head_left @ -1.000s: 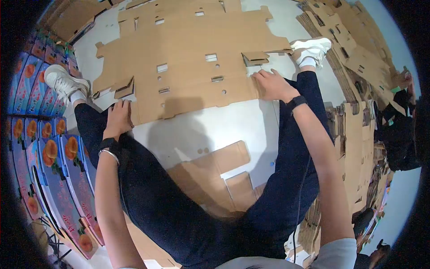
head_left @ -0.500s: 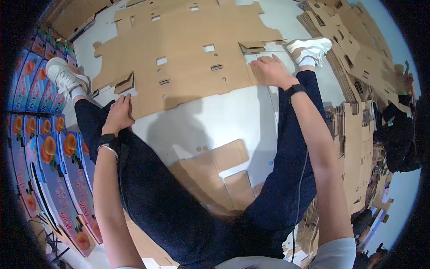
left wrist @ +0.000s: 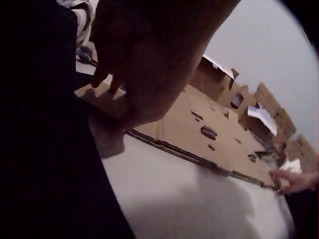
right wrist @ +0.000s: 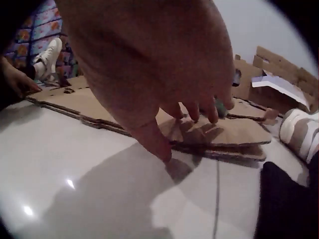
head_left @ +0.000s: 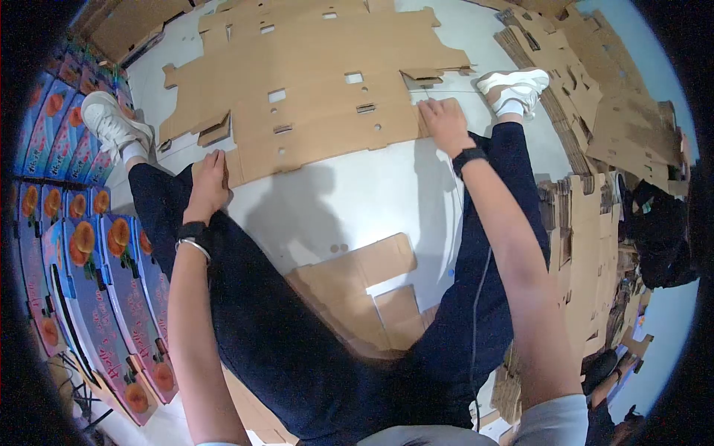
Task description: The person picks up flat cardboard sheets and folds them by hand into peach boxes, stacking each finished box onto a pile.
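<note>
"Where is the big flat brown cardboard sheet with holes cut in it [head_left: 320,97]?"

"It lies flat on the white floor [head_left: 357,201], in the upper middle of the head view, between the person's spread legs in dark trousers [head_left: 282,334]."

"What is the left hand [head_left: 208,182] doing?"

"It rests on the sheet's lower left corner, at the left of the frame. Its grip is wide. The fingers lie straight on top of the cardboard."

"And the right hand [head_left: 444,123]?"

"It presses on the sheet's lower right corner, in the upper right of the frame. That grip is wide too. The fingertips sit on top, and the thumb points down at the edge, by the floor."

"What else is there?"

"One white shoe [head_left: 111,126] is at the upper left. The other white shoe [head_left: 517,85] is just beside the right hand. Blue boxes with orange fruit pictures [head_left: 82,253] line the left edge. Stacks of brown cardboard cut-outs [head_left: 595,89] fill the right side. A smaller brown cardboard piece [head_left: 364,286] lies on the floor in the lower middle."
</note>
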Available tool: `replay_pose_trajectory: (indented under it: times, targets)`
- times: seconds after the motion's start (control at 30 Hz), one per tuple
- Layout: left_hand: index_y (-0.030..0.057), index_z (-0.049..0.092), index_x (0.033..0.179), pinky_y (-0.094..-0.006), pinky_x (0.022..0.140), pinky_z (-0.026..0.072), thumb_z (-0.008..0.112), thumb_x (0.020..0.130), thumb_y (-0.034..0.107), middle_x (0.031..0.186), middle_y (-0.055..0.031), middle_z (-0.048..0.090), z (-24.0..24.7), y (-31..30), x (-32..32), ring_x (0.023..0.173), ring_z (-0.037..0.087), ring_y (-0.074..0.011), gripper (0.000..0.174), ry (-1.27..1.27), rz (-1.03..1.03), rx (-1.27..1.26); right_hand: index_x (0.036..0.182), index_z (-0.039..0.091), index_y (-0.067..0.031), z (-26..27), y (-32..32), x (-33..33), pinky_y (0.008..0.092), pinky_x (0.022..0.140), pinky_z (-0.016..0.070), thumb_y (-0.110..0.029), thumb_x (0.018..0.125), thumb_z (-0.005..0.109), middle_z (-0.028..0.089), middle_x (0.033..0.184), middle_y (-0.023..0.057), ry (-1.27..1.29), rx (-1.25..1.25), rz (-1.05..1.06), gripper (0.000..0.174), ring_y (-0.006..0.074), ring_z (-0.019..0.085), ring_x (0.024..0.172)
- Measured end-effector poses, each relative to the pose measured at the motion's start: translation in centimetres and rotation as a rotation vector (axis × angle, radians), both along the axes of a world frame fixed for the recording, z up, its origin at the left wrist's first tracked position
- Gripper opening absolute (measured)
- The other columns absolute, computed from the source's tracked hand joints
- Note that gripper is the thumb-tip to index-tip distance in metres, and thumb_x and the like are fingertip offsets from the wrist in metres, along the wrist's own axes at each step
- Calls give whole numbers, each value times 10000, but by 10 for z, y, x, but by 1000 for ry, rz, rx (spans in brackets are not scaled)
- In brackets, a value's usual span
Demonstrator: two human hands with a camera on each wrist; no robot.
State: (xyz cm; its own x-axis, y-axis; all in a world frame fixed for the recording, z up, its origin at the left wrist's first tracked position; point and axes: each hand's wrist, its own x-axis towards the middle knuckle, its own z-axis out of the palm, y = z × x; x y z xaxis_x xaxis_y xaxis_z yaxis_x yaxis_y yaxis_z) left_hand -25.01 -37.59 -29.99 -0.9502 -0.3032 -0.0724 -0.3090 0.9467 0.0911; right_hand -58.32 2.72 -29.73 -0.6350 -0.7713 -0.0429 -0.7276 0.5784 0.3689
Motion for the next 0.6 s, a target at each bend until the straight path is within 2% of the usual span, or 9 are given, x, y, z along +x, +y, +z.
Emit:
replay_pose_trajectory:
  times: [0.07,0.13,0.2,0.27,0.37,0.5,0.53,0.57,0.6]
  targets:
    - [-50,371,1386,-390,1081,382,622,708,-4,1447,-231,368,-7,7,14,1329,381,-369,725,28,-9,-98,1393,401,-82,-19,3,16,480,963,418,-16,757,569,494,1328,108,16,-224,73,661,317,528,1125]
    - [-56,374,1376,-382,1076,390,554,781,2,1488,-232,311,-2,19,28,1332,375,-381,624,10,110,93,1384,404,-45,-16,1,50,440,988,415,-24,730,596,471,1354,144,46,-189,61,682,341,514,1141]
    - [-26,449,1337,-395,1047,409,560,811,69,1452,-220,380,20,30,34,1285,432,-384,546,-26,162,131,1380,403,-23,-11,1,87,469,1028,382,-48,720,614,447,1379,181,-192,-316,25,694,361,483,1194]
    - [10,534,1271,-402,1014,425,606,825,140,1391,-199,468,63,49,37,1239,483,-378,470,-326,266,404,1376,398,-5,-7,3,130,496,1066,343,-76,717,628,415,1405,214,-265,-341,93,702,377,434,1259]
    - [20,575,1219,-395,1024,410,649,840,213,1351,-184,510,66,69,78,1230,496,-362,431,113,165,360,1278,488,20,3,4,208,478,1088,328,-77,756,592,435,1388,215,-421,-471,178,541,365,454,1243]
    - [16,547,1242,-411,1045,389,663,815,121,1351,-221,495,125,70,120,1231,487,-382,455,315,114,111,1230,549,-9,-7,6,302,486,1090,322,-120,768,604,461,1371,207,-573,-478,282,479,357,456,1243]
    - [11,551,1232,-410,1035,394,664,813,115,1327,-225,511,144,58,134,1206,501,-391,447,381,94,-16,1209,571,-19,-7,5,323,489,1098,308,-124,776,596,474,1361,201,-543,-495,422,446,344,462,1238]
    - [6,559,1214,-402,1017,401,653,827,116,1292,-215,533,166,46,148,1175,519,-378,414,392,215,-46,1187,593,-29,-6,5,343,492,1106,294,-129,785,588,487,1352,195,-511,-510,560,415,331,467,1234]
    - [0,568,1197,-394,999,407,643,841,117,1256,-206,555,193,31,164,1145,537,-365,382,407,336,-78,1187,593,-29,6,5,361,492,1106,294,-129,785,588,487,1352,195,-510,-526,562,415,331,467,1234]
